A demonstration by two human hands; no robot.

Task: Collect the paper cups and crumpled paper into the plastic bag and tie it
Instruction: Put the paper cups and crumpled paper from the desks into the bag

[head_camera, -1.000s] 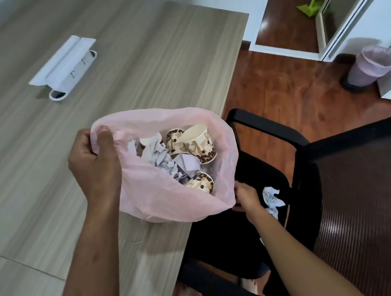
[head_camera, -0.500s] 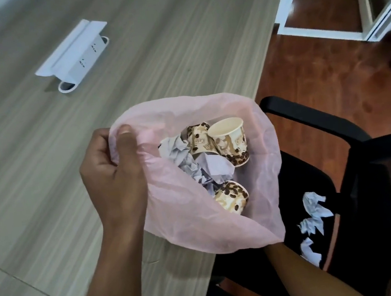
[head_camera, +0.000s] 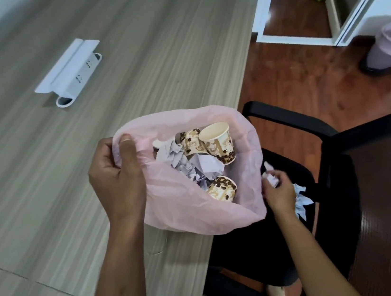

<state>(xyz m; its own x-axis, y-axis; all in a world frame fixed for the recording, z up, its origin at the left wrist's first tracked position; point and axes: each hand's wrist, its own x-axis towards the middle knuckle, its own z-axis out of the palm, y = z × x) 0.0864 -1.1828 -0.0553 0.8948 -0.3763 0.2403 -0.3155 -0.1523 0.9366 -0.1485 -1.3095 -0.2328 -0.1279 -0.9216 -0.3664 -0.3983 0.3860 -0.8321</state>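
Pink plastic bag (head_camera: pixel 184 206): three paper cups (head_camera: pixel 218 142), two crumpled papers (head_camera: pixel 178 157).

My desk (head_camera: pixel 158 60): wood-grain top | white socket box (head_camera: pixel 70 73) toward far left | pink bag (head_camera: pixel 190 208) at my right edge | chair seat (head_camera: pixel 286 222): crumpled paper (head_camera: pixel 301 202) on it

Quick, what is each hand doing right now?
Left hand: closed on the rim of the pink plastic bag.
Right hand: closed around a crumpled paper above the chair seat.
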